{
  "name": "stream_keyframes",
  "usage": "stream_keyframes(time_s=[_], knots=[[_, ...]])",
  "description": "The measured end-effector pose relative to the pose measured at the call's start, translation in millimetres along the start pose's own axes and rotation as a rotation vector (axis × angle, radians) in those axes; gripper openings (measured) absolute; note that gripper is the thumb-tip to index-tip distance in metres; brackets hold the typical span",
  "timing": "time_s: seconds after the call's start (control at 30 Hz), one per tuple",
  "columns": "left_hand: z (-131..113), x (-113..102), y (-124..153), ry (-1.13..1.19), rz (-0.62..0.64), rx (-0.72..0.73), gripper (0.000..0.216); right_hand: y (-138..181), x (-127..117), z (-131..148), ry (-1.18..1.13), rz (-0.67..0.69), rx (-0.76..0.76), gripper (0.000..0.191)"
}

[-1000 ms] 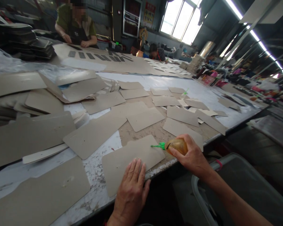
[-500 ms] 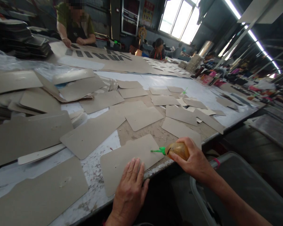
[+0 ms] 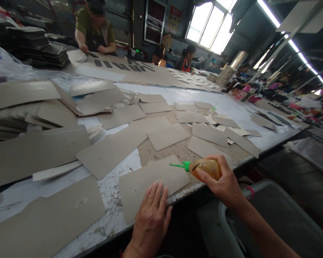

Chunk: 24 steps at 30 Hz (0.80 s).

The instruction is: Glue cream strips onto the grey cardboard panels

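Note:
My left hand (image 3: 151, 215) lies flat, fingers stretched, on the near edge of a grey cardboard piece (image 3: 142, 182) at the table's front edge. My right hand (image 3: 222, 181) is wrapped round an amber glue bottle (image 3: 206, 167) with a green nozzle (image 3: 179, 165). The nozzle points left, its tip just over the right part of that same cardboard piece.
Many grey cardboard pieces (image 3: 107, 150) are spread over the long white table (image 3: 115, 211), with stacks at the left (image 3: 5, 125). A grey bin (image 3: 271, 215) stands at my right below the table. Other people (image 3: 95, 30) work at the far end.
The glue bottle's nozzle has lifted and shifted slightly left over the cardboard piece. My left hand stays pressed on the piece.

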<state>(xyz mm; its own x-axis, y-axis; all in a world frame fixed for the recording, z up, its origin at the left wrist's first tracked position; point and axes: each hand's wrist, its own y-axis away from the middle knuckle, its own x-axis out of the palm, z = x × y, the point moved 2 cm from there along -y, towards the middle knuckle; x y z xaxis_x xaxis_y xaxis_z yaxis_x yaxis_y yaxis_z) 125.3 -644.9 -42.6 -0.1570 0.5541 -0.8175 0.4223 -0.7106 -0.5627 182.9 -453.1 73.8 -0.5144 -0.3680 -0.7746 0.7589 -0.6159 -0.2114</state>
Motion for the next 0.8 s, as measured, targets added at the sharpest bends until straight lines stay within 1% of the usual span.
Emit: stream_keyframes(time_s=[0.1,0.23,0.33,0.43,0.6,0.8], knots=[[-4,-3,0,0.003,0.017,-0.009,0.045,6,16,19,-0.062,0.062,-0.056,0.037],[-7,-5,1,0.049,0.006,-0.068,0.042,12,49,46,-0.136,0.167,-0.156,0.036],[-7,-4,3,0.087,-0.006,-0.095,0.039,12,70,61,-0.173,0.208,-0.203,0.033],[-6,-3,5,0.116,-0.016,-0.094,0.036,13,83,72,-0.172,0.236,-0.238,0.033],[-4,-2,6,0.135,-0.021,-0.081,0.035,14,92,80,-0.139,0.27,-0.251,0.033],[-3,0,7,0.129,-0.024,-0.089,0.037,8,84,74,-0.071,0.234,-0.264,0.031]])
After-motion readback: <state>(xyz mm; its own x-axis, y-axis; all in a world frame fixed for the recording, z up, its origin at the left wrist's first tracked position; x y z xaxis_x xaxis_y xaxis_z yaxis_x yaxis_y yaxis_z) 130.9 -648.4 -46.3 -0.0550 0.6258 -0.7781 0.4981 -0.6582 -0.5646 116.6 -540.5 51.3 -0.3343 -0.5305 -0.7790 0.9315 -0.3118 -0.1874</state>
